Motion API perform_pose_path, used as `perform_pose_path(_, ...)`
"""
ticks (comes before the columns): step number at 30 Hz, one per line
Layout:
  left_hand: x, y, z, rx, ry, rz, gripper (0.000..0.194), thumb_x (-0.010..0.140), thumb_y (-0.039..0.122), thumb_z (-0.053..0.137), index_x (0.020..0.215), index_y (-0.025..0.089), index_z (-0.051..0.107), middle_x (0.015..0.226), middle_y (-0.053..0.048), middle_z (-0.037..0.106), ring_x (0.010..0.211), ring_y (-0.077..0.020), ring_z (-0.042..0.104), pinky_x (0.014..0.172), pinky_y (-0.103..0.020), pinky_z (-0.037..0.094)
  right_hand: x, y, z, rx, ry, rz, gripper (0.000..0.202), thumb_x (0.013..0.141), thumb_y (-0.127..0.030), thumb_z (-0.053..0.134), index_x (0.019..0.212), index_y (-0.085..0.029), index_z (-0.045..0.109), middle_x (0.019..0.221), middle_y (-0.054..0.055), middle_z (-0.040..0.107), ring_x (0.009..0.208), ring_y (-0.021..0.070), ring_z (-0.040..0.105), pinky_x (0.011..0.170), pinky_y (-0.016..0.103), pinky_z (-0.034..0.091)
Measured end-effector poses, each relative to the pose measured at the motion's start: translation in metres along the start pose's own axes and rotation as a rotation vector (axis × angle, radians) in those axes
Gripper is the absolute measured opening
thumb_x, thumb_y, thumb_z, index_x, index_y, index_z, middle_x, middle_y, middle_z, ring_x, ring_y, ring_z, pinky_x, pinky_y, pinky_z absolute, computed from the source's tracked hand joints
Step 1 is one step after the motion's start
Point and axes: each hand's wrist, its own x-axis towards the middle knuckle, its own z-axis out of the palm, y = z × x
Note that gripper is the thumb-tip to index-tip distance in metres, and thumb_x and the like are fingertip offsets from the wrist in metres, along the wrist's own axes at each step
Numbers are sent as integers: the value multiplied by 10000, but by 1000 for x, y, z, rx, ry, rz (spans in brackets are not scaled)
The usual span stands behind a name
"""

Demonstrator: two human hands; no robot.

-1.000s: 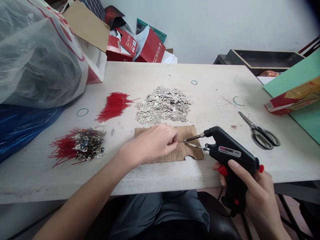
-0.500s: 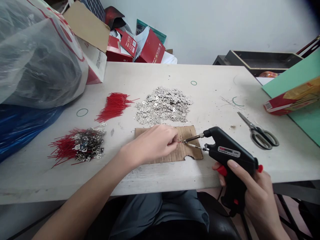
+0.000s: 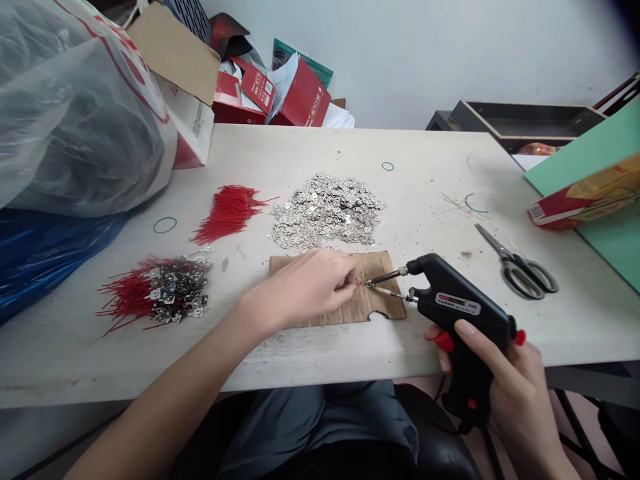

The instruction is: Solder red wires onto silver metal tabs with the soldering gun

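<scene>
Over a piece of corrugated cardboard (image 3: 385,267), my left hand (image 3: 320,283) is closed in a pinch on a short red wire (image 3: 359,284), most of it hidden by the fingers. My right hand (image 3: 520,380) is wrapped round a black soldering gun (image 3: 455,303) with a red trigger. The gun's tip and the thin solder feed tube meet at the wire's end, just right of my left fingertips. A small metal piece there is too small to make out clearly. Behind the cardboard lies a heap of small silvery metal tabs (image 3: 330,210).
A bundle of red wires (image 3: 230,213) lies left of the heap. Nearer me is a pile of wires joined to tabs (image 3: 170,290). Scissors (image 3: 520,263) rest at the right, near a red-and-yellow box (image 3: 585,193). A large plastic bag (image 3: 85,113) fills the left side.
</scene>
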Motion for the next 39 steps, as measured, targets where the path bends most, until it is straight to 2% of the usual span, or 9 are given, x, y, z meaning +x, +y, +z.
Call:
perform_pose_path(15,-1,2,-3,6,-12,-2,283,1056,205,580,781,204,516,818,-13,656,706,-151,532,641,-331,352,0,-1,1,8,2,-13,452,926,-621,836,900,-169,829,667,60,670,582,199,600,467,285,445)
perform_pose_path(21,-1,3,-3,14,-18,-5,292,1060,201,582,776,204,513,814,-14,652,711,-154,534,643,-330,353,-2,-4,3,8,10,26,483,915,-642,833,880,-160,830,614,55,651,496,164,539,423,271,401)
perform_pose_path(39,0,4,-3,17,-33,-9,260,1057,182,581,802,199,532,843,-20,674,721,-155,547,648,-330,367,-2,-5,3,2,6,11,462,937,-622,820,851,-168,821,605,53,648,494,168,561,412,263,413)
